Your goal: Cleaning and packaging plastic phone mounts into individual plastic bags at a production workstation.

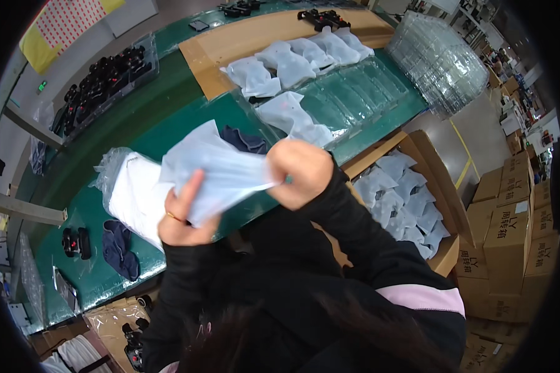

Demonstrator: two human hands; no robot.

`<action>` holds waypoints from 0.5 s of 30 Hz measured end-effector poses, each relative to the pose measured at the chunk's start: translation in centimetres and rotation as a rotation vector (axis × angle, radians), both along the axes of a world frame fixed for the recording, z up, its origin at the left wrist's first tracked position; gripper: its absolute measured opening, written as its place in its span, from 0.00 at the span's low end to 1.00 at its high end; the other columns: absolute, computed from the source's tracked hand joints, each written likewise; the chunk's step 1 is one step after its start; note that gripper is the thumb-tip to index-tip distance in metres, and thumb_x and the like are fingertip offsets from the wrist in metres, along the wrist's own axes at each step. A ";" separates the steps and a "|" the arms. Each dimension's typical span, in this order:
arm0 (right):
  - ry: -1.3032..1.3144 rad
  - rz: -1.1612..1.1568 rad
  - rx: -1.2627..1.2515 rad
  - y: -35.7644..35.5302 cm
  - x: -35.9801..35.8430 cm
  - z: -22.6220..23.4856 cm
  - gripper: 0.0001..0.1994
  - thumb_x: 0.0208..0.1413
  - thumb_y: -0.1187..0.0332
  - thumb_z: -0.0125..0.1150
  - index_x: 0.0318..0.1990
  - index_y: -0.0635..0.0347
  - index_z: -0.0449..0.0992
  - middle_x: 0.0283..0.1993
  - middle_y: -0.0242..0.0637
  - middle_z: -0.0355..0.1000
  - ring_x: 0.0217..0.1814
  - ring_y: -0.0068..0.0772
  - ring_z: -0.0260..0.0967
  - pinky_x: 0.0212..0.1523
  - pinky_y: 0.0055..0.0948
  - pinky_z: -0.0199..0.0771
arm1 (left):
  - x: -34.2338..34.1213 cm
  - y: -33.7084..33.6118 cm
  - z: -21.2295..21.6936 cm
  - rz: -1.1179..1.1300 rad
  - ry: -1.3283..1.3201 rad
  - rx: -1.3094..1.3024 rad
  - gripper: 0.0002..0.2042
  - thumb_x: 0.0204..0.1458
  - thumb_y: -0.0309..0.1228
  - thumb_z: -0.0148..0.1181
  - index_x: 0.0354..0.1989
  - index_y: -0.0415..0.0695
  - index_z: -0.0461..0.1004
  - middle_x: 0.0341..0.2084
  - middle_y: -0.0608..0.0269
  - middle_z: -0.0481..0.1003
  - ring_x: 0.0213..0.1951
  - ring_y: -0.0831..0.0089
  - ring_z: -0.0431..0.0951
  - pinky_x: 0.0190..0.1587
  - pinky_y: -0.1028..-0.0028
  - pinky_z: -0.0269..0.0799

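Note:
A thin, whitish translucent bag (214,165) is stretched between my two hands above the green table. My left hand (186,217) grips its near left side, with the index finger lying over the film. At the other end my right hand (302,171) is closed in a fist on the gathered, taut edge; it is slightly blurred. Whether anything is inside the bag cannot be made out. Just left of it lies a stack of white bags (140,196) in a clear wrapper. A dark cloth (242,140) rests behind the bag.
Several wrapped items (286,62) lie in a clear compartment tray (367,90) beyond my hands. A cardboard box (438,158) of bagged pieces stands at right. Black parts fill a bin (149,56) at far left. Another dark cloth (119,248) and a phone (65,289) lie near left.

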State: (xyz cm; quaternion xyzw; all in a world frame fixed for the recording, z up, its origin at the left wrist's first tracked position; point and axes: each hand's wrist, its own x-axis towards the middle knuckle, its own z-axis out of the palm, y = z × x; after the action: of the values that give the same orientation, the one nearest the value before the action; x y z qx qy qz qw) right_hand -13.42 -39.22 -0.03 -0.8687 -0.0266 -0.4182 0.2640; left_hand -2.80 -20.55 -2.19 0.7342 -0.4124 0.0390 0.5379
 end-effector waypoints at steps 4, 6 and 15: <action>0.311 0.193 0.357 1.2 -1.1 1.7 0.22 0.36 0.69 0.67 0.40 0.64 0.67 0.37 0.40 0.68 0.40 0.35 0.68 0.41 0.27 0.67 | 0.9 -0.5 0.4 -0.005 -0.132 0.043 0.20 0.37 0.21 0.64 0.43 0.48 0.76 0.28 0.61 0.76 0.35 0.65 0.76 0.49 0.63 0.66; 0.063 0.062 0.374 2.5 0.6 1.4 0.48 0.30 0.60 0.74 0.60 0.69 0.53 0.56 0.50 0.60 0.59 0.42 0.59 0.58 0.32 0.57 | 0.0 -1.2 0.4 -0.027 -0.622 0.136 0.16 0.38 0.24 0.62 0.39 0.51 0.77 0.26 0.62 0.75 0.33 0.65 0.76 0.46 0.63 0.68; 0.037 -0.529 -0.015 -16.9 1.7 -5.3 0.31 0.36 0.66 0.65 0.54 0.61 0.65 0.47 0.51 0.68 0.50 0.49 0.66 0.51 0.37 0.65 | 11.7 -0.3 1.0 -0.896 0.433 0.749 0.26 0.42 0.24 0.61 0.54 0.45 0.66 0.52 0.57 0.68 0.49 0.61 0.71 0.50 0.67 0.68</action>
State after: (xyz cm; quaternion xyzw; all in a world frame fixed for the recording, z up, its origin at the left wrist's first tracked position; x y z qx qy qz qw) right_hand -11.70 -56.11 -5.34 -0.8549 0.2031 -0.4566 0.1392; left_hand 8.87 -20.86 -1.18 0.6200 -0.5475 -0.4875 0.2796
